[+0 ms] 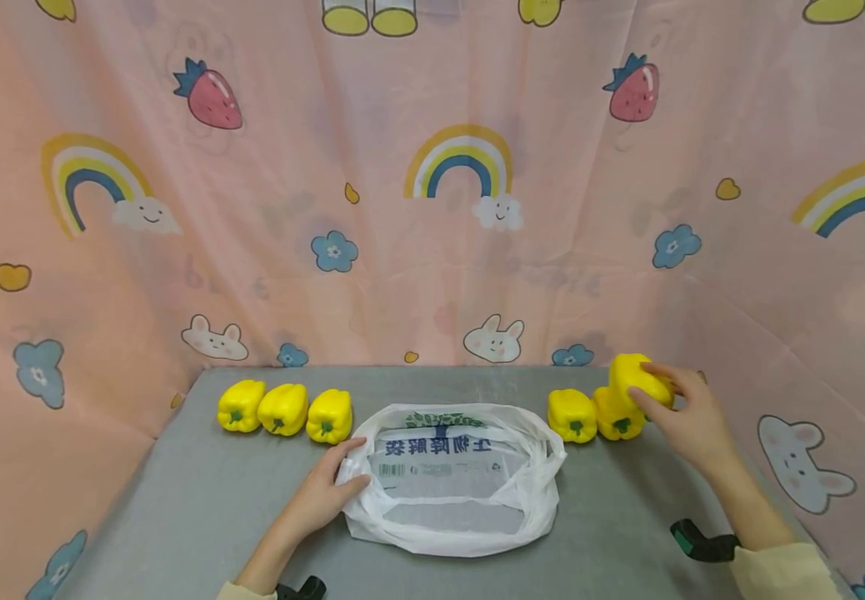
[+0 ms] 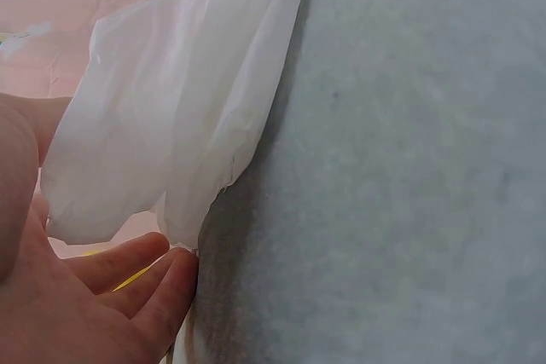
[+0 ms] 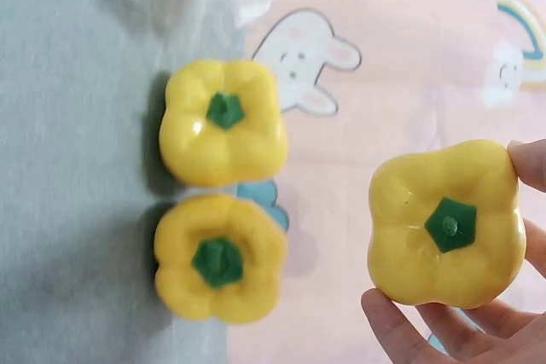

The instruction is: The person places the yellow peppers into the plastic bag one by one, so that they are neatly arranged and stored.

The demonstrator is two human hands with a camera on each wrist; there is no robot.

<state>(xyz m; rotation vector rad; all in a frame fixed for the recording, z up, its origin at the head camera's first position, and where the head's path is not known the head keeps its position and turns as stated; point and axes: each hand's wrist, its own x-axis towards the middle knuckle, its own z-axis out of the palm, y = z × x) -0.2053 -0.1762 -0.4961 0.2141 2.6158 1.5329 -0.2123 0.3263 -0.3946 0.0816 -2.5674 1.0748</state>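
A white plastic bag with blue print lies open on the grey table. My left hand pinches the bag's left edge, thumb inside the rim. My right hand grips a yellow bell pepper lifted above the table at the right; in the right wrist view the held pepper shows its green stem, fingers around it. Two more yellow peppers sit below it, seen as the pair on the table.
Three yellow peppers stand in a row at the back left. A pink patterned curtain walls in the table on three sides. Dark clamps sit at the front edge.
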